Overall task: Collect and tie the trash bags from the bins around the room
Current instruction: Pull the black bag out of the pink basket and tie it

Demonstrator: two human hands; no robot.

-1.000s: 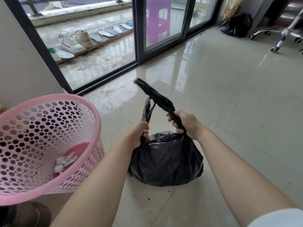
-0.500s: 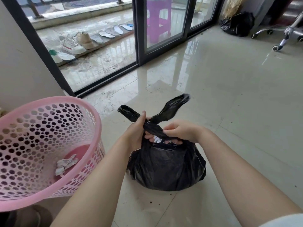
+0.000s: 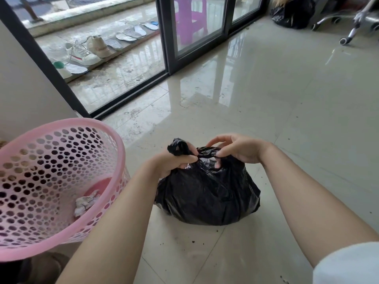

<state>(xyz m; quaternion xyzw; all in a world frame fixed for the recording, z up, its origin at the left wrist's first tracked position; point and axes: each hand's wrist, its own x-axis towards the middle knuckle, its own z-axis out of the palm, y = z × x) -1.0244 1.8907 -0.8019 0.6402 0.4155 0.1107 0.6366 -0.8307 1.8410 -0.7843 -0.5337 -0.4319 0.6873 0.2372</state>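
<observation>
Black trash bag (image 3: pixel 207 193) resting on the floor (image 3: pixel 287 111), its two twisted handles clamped in the left hand (image 3: pixel 174 162) and right hand (image 3: pixel 240 150) fingers, pink bin (image 3: pixel 114 140) just left of them

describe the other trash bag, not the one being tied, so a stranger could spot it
Follow the glass sliding doors to the room's far right corner. There a black bag slumps on the floor beside a wheeled chair base, untouched by either hand.
</observation>
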